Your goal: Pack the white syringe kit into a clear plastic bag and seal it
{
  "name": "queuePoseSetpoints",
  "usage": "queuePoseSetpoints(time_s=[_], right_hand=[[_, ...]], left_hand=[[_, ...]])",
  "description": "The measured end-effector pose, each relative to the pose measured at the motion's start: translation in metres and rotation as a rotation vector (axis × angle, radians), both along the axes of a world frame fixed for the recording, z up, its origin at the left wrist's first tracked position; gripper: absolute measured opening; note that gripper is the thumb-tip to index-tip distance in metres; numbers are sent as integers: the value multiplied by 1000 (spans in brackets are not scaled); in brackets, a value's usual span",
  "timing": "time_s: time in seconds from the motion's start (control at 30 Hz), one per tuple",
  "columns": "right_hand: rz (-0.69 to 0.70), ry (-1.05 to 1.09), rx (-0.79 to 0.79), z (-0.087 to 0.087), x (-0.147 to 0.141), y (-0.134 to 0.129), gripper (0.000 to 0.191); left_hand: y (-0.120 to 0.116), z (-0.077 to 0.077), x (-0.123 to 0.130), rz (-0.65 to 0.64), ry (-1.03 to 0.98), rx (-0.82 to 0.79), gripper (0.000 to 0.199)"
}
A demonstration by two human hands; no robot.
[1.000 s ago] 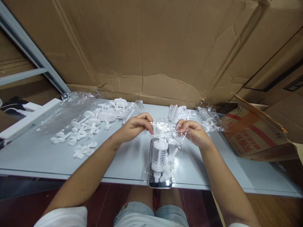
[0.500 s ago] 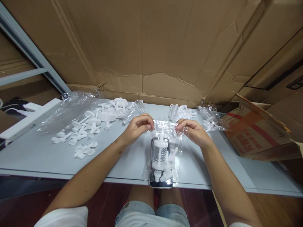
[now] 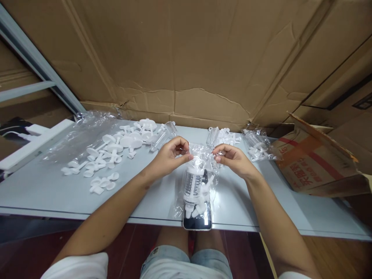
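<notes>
Both hands meet near the middle of the pale grey table (image 3: 58,186), each pinching the top edge of a small clear crinkled plastic bag (image 3: 200,155). The left hand (image 3: 170,155) grips the bag's mouth at its 9 o'clock corner between thumb and curled fingers; the right hand (image 3: 232,159) pinches the 3 o'clock corner the same way, so the film is bunched between them. Inside the bag sits a clear ribbed plastic cylinder with white end caps (image 3: 193,186), and beside it a few small white plastic nozzles (image 3: 203,201), all hanging toward 6 o'clock from the hands. The bag's lower end lies over a dark-screened smartphone (image 3: 197,221) that rests at the near edge of the table. At 10 o'clock from the hands, a scatter of loose white plastic discs and plungers (image 3: 116,145) spreads over the table, with flat clear plastic sheets (image 3: 75,139) further out in the same direction. At 1 o'clock lies a smaller heap of white plastic pieces (image 3: 225,136), and just past it a filled clear bag of parts (image 3: 258,147). At 3 o'clock stands an open brown cardboard box with red printing (image 3: 314,166). Brown cardboard panels (image 3: 188,58) wall the far side at 12 o'clock.
</notes>
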State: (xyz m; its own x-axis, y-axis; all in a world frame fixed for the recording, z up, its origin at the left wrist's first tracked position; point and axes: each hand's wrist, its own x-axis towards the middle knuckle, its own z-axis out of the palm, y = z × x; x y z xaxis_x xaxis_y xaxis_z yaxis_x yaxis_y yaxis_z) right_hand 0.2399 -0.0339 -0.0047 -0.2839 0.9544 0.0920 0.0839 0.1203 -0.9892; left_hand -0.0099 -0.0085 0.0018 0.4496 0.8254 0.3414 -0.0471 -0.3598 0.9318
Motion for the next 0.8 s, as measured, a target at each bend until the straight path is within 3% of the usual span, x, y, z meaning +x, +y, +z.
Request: queuePoseSetpoints(time_s=[0.13, 0.23, 0.3, 0.4, 0.47, 0.8], right_hand=[[-41, 44, 79, -1, -2, 1, 16], [-74, 99, 113, -3, -3, 3, 16], [-81, 136, 118, -5, -3, 4, 17], [-71, 176, 112, -6, -2, 4, 20], [-67, 185, 107, -6, -2, 4, 21], [-170, 115, 121, 6, -3, 2, 35]], left_hand=[[-1, 0, 0, 29, -39, 33, 21], [0, -2, 1, 72, -133, -44, 56], [2, -3, 1, 56, -111, -175, 66], [5, -4, -1, -86, 32, -347, 49], [6, -3, -1, -140, 88, -381, 39], [2, 4, 2, 58, 70, -239, 25]])
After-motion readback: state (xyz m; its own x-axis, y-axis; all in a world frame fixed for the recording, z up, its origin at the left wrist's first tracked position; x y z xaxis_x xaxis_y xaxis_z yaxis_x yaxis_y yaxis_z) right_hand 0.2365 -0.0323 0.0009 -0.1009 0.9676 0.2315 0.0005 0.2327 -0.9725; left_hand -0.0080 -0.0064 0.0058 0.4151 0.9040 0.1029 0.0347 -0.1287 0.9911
